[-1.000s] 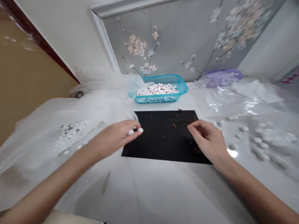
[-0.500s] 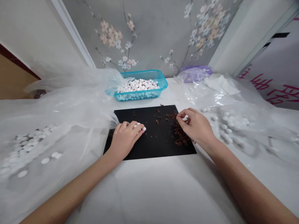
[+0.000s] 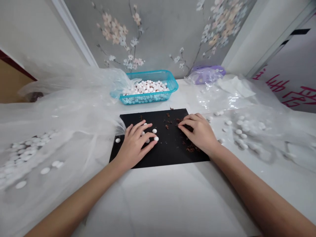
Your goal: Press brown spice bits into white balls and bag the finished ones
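On the left half of a black mat [image 3: 158, 154], my left hand [image 3: 134, 141] rests with its fingers spread over several white balls. One white ball [image 3: 156, 139] sits between the tips of its thumb and index finger, and another [image 3: 154, 131] lies just beyond. My right hand [image 3: 198, 133] is at the mat's right side, thumb and index finger pinched together; what is between them is too small to make out. Small reddish-brown pieces [image 3: 191, 148] lie under and beside this hand, and a few [image 3: 167, 126] are scattered near the middle of the mat.
A blue basket [image 3: 174, 86] of white balls stands behind the mat. Clear plastic sheeting [image 3: 81, 98] with white balls covers the left side; another clear bag [image 3: 266, 115] with balls lies right. A purple item [image 3: 207, 74] is against the patterned wall.
My left hand's fingers have spread apart, and the white balls beneath them are now loose on the mat. My right hand has moved slightly left, its fingertips still together.
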`<state>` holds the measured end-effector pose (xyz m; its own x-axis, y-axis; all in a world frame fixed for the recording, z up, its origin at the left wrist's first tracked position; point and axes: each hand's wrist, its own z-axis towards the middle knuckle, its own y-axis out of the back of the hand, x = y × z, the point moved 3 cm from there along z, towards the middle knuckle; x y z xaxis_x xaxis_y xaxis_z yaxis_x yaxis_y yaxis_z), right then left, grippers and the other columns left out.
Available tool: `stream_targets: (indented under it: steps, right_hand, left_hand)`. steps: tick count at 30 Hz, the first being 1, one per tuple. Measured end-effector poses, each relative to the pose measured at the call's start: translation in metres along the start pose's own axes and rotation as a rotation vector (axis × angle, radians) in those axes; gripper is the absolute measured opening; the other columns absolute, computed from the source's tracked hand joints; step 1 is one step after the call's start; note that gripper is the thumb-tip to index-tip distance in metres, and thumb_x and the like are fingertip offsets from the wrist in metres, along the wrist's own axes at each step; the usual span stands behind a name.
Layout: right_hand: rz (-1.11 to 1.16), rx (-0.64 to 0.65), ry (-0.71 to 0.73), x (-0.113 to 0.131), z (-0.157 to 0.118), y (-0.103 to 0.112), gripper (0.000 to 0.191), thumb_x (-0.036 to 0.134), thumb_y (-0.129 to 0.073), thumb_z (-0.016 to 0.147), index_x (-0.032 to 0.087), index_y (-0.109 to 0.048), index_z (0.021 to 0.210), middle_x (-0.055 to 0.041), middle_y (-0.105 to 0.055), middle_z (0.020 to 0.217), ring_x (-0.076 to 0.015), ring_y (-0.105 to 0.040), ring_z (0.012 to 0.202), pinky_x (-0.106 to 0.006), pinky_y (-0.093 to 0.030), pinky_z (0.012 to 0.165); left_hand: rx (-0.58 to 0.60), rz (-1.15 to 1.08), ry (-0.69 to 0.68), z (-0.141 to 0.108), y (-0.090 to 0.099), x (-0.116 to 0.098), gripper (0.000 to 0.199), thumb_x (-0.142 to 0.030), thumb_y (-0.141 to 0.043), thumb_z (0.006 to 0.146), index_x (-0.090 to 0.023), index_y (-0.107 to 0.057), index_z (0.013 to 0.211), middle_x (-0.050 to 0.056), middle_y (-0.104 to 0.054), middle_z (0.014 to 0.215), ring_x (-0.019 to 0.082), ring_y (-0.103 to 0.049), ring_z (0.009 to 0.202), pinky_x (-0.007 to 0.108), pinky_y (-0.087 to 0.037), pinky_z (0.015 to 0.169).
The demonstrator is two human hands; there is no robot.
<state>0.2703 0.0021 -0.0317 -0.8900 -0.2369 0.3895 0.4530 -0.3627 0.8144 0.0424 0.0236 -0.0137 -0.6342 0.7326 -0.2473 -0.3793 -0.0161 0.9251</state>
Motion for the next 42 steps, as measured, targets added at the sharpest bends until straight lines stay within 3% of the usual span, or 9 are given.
stream_targets:
  steps: [3,5,7,9,13,24,32,38,42]
  right_hand:
    - [0.014,0.004,0.018,0.005,0.002,0.001,0.017,0.021,-0.051,0.086,0.019,-0.065,0.077,-0.0068,-0.064,0.087,-0.0219,-0.053,0.081,-0.038,-0.043,0.076]
    - [0.028,-0.018,0.032,0.011,0.001,0.005,0.016,0.019,-0.048,0.086,0.019,-0.061,0.076,-0.0066,-0.063,0.084,-0.0208,-0.054,0.078,-0.037,-0.042,0.074]
    - [0.068,-0.060,0.059,0.021,-0.001,0.011,0.015,0.018,-0.045,0.086,0.019,-0.057,0.078,-0.0061,-0.061,0.080,-0.0192,-0.054,0.074,-0.034,-0.042,0.070]
    - [0.138,-0.102,0.119,0.034,-0.004,0.016,0.013,0.016,-0.042,0.087,0.019,-0.054,0.080,-0.0061,-0.059,0.078,-0.0179,-0.054,0.071,-0.032,-0.042,0.066]
    - [0.269,-0.127,0.313,0.061,-0.013,0.021,0.016,0.012,-0.037,0.088,0.019,-0.050,0.087,-0.0074,-0.057,0.079,-0.0180,-0.054,0.074,-0.031,-0.043,0.064]
    - [0.336,-0.147,0.364,0.070,-0.019,0.014,0.017,0.007,-0.037,0.088,0.018,-0.049,0.091,-0.0073,-0.054,0.080,-0.0162,-0.053,0.074,-0.028,-0.049,0.067]
    - [0.242,-0.131,0.432,0.072,-0.022,0.008,0.018,0.008,-0.036,0.089,0.015,-0.053,0.089,-0.0097,-0.059,0.081,-0.0166,-0.057,0.077,-0.027,-0.051,0.068]
    - [0.474,-0.152,0.306,0.068,-0.022,0.009,0.012,0.011,-0.047,0.086,0.017,-0.054,0.094,-0.0069,-0.060,0.085,-0.0137,-0.058,0.076,-0.025,-0.051,0.068]
    - [0.513,-0.163,0.279,0.067,-0.022,0.010,0.013,0.015,-0.056,0.083,0.016,-0.056,0.096,-0.0061,-0.060,0.087,-0.0118,-0.058,0.070,-0.024,-0.052,0.064]
  left_hand:
    - [-0.146,-0.139,0.055,-0.001,0.007,-0.007,0.014,-0.033,-0.049,0.088,-0.023,-0.060,0.090,0.006,-0.062,0.112,0.023,-0.049,0.114,0.042,-0.036,0.098]
    - [-0.190,-0.315,0.162,-0.004,0.008,-0.015,0.014,-0.034,-0.049,0.088,-0.023,-0.058,0.086,0.004,-0.064,0.097,0.020,-0.055,0.098,0.035,-0.041,0.088]
    - [-0.135,-0.569,0.320,-0.008,0.003,-0.023,0.019,-0.038,-0.046,0.089,-0.023,-0.056,0.084,0.002,-0.062,0.083,0.016,-0.056,0.080,0.030,-0.044,0.075]
    - [-0.007,-0.853,0.468,-0.011,-0.006,-0.033,0.023,-0.042,-0.043,0.090,-0.023,-0.056,0.084,0.000,-0.059,0.072,0.013,-0.053,0.067,0.026,-0.042,0.062]
    - [0.162,-1.153,0.563,-0.011,-0.016,-0.044,0.026,-0.047,-0.047,0.088,-0.022,-0.054,0.084,-0.004,-0.053,0.063,0.010,-0.045,0.055,0.023,-0.037,0.053]
    - [0.152,-1.258,0.586,-0.007,-0.019,-0.038,0.027,-0.042,-0.052,0.086,-0.020,-0.050,0.072,-0.005,-0.050,0.063,0.008,-0.046,0.058,0.022,-0.038,0.058]
    - [0.145,-1.275,0.590,-0.007,-0.019,-0.038,0.029,-0.042,-0.054,0.085,-0.018,-0.049,0.069,-0.004,-0.050,0.062,0.008,-0.045,0.056,0.022,-0.037,0.057]
    - [0.141,-1.350,0.609,-0.007,-0.018,-0.038,0.030,-0.040,-0.053,0.086,-0.017,-0.048,0.067,-0.005,-0.050,0.061,0.007,-0.045,0.057,0.020,-0.036,0.057]
    - [0.138,-1.394,0.599,-0.006,-0.017,-0.038,0.031,-0.040,-0.054,0.086,-0.017,-0.048,0.065,-0.005,-0.049,0.060,0.007,-0.044,0.057,0.020,-0.036,0.057]
